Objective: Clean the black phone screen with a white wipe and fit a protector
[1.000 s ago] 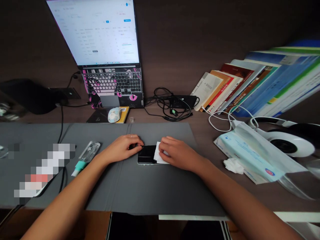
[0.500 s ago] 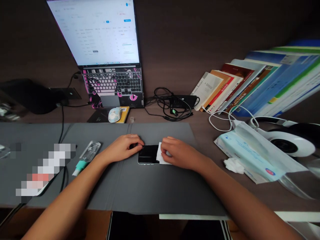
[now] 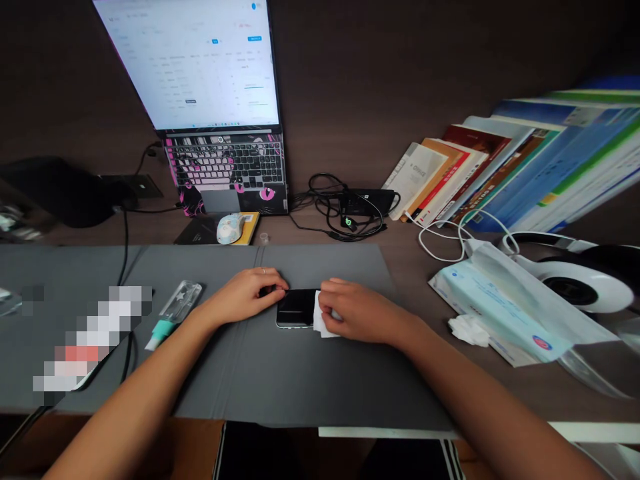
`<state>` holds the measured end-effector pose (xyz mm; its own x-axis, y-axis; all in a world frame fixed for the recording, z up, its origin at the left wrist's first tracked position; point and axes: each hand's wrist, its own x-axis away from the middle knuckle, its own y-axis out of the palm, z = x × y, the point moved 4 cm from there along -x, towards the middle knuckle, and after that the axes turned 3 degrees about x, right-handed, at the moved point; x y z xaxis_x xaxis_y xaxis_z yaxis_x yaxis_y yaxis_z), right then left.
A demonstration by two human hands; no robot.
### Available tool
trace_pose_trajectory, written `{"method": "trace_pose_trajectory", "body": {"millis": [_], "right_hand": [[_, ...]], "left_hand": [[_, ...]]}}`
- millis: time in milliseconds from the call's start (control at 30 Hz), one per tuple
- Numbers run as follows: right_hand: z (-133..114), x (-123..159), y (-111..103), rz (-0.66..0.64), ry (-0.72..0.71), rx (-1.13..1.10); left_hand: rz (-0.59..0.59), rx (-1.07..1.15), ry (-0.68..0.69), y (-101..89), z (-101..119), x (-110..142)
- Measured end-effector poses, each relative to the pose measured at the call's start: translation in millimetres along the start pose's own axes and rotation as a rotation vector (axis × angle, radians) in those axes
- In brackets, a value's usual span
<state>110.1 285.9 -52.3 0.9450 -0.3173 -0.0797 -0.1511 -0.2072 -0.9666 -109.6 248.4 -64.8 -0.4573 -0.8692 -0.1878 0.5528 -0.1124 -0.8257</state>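
A black phone (image 3: 295, 308) lies flat on the grey mat (image 3: 280, 373) in the middle of the desk. My left hand (image 3: 247, 293) rests on the phone's left end, fingers curled and pressing on its edge. My right hand (image 3: 353, 310) covers the phone's right end, fingers closed on a white wipe (image 3: 320, 323) pressed against the screen. Most of the wipe is hidden under the fingers.
An open laptop (image 3: 220, 107) stands behind the mat, with a small mouse (image 3: 229, 229) and tangled black cables (image 3: 345, 213) nearby. Leaning books (image 3: 500, 167), a pack of wipes (image 3: 500, 310), a crumpled tissue (image 3: 467, 330) and headphones (image 3: 575, 280) sit at right. A clear case (image 3: 180, 301) lies left.
My right hand has slid the white wipe slightly toward me along the phone's right end. The left hand and the phone have stayed in place.
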Motion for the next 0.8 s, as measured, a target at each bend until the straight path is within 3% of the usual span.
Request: {"method": "trace_pose_trajectory", "body": {"millis": [100,233,800], "right_hand": [[-3.4,-1.1,1.9,0.030,-0.059,-0.007],[2.5,-1.2,1.9,0.088,-0.010,0.012],[-18.1,-0.7,5.9,0.017,-0.173,-0.070]], "left_hand": [[-0.002,-0.012,-0.002,0.4,-0.7,0.1],[-0.004,-0.018,-0.006,1.1,-1.3,0.0],[0.000,0.019,-0.019,-2.4,2.0,-2.4]]}}
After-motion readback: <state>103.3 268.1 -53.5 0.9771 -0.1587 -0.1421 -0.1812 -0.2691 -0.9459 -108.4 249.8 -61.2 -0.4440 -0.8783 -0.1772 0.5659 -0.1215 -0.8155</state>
